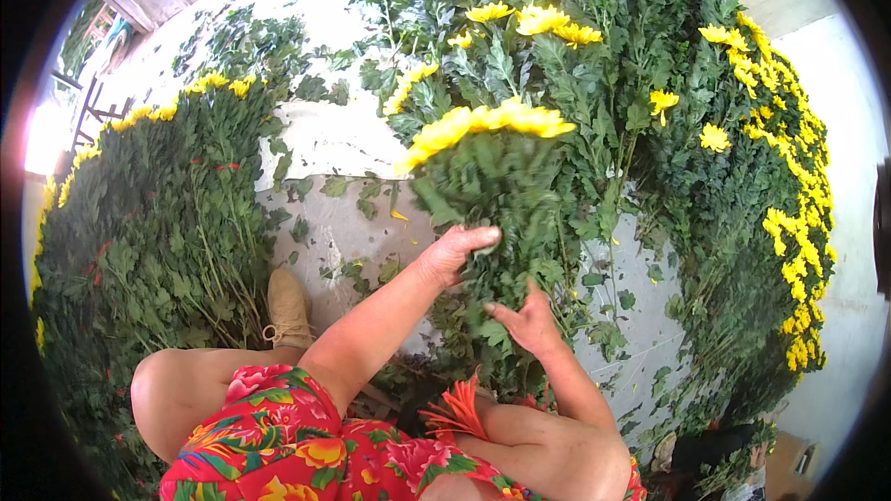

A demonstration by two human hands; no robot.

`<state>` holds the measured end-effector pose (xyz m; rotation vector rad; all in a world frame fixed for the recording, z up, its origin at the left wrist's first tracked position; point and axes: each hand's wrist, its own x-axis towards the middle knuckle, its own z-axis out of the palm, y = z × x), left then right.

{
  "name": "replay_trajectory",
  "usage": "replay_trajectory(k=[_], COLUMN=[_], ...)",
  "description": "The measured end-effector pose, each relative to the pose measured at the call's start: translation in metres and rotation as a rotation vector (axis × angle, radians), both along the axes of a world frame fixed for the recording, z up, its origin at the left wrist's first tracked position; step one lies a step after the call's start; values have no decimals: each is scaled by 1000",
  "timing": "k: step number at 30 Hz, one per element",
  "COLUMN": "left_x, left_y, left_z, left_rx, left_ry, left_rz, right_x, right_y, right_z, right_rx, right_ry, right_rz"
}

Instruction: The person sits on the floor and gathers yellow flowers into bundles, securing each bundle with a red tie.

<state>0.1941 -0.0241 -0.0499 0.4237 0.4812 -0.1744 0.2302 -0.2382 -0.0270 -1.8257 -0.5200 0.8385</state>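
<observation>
A bunch of yellow chrysanthemums [498, 181] stands upright between my hands, its flower heads lined up along the top and its leaves partly blurred. My left hand [463, 250] is closed around the middle of the bunch from the left, thumb across the leaves. Lower down, my right hand [525, 316] holds the leafy stems from the right. Beneath the hands the stem ends are hidden among leaves. Orange-red ties [459, 410] lie at my lap, near my right leg.
Tied chrysanthemum bunches [167, 223] are stacked at the left, beside a tan laced shoe [287, 306]. Loose chrysanthemum stems [501, 62] lie ahead, and a large heap of chrysanthemums [738, 223] rises at the right. Fallen leaves dot the grey floor [334, 223] near a white sheet [341, 139].
</observation>
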Motion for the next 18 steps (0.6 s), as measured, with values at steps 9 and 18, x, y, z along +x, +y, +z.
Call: replay_trajectory(k=[9, 18], left_x=[5, 3], left_y=[37, 58], left_z=[-4, -9], left_rx=[51, 46], left_ry=[197, 211], left_rz=[12, 110], right_x=[119, 170], right_y=[9, -2], right_z=[1, -27], right_rx=[-197, -59], right_ry=[-478, -653], right_rz=[-7, -487])
